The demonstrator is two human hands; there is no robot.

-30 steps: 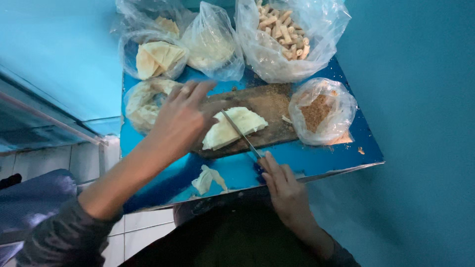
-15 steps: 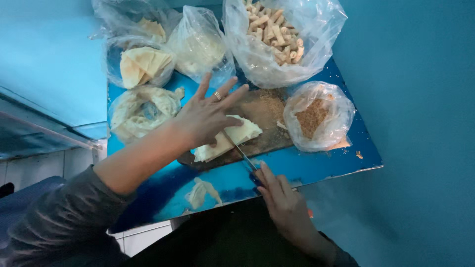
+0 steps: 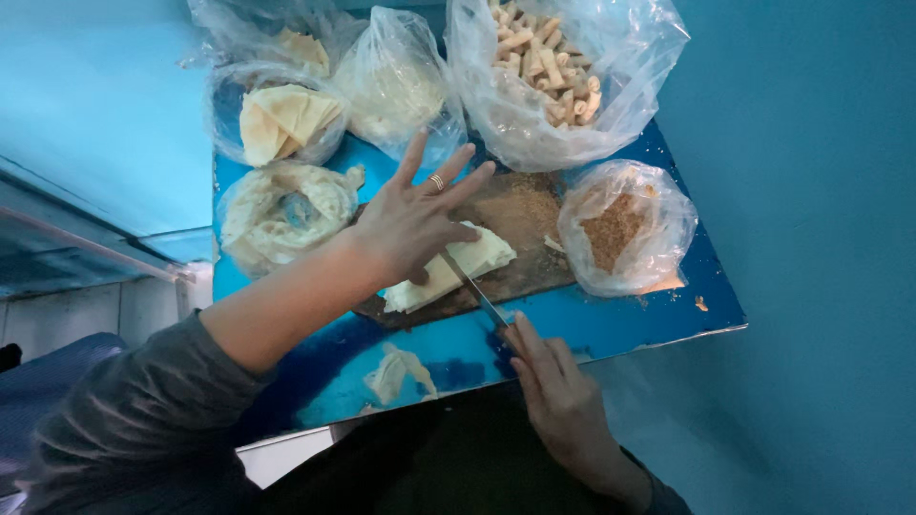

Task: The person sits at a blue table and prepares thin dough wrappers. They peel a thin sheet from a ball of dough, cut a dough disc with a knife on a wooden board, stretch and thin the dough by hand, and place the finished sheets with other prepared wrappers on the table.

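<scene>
On the brown wooden cutting board [image 3: 520, 215] at the middle of the blue table top [image 3: 611, 329], we find a pale, flat, folded sheet of dough [image 3: 448, 270] lying with its long axis running from lower left to upper right. The left hand [image 3: 415, 221] rests flat on the left part of the sheet, palm down and fingers spread wide; a ring sits on one finger. The right hand [image 3: 558, 386] is closed round the handle of a slim metal-bladed knife [image 3: 474, 289], index finger laid along the top. The blade runs up and left from that hand and meets the sheet near its middle, crossing the long axis at an angle.

We note that the sheet lies directly beneath the left hand and up and left of the right hand, so the left is the nearer of the two.

Around the board stand clear plastic bags: one of pale stick-shaped rolls [image 3: 544, 62], one of brown crumbs [image 3: 615, 229], one of folded yellowish sheets [image 3: 281, 119], and a loose bag of crumpled pale dough [image 3: 286, 212]. A small torn scrap of dough [image 3: 401, 372] lies on the table top near its front edge.
</scene>
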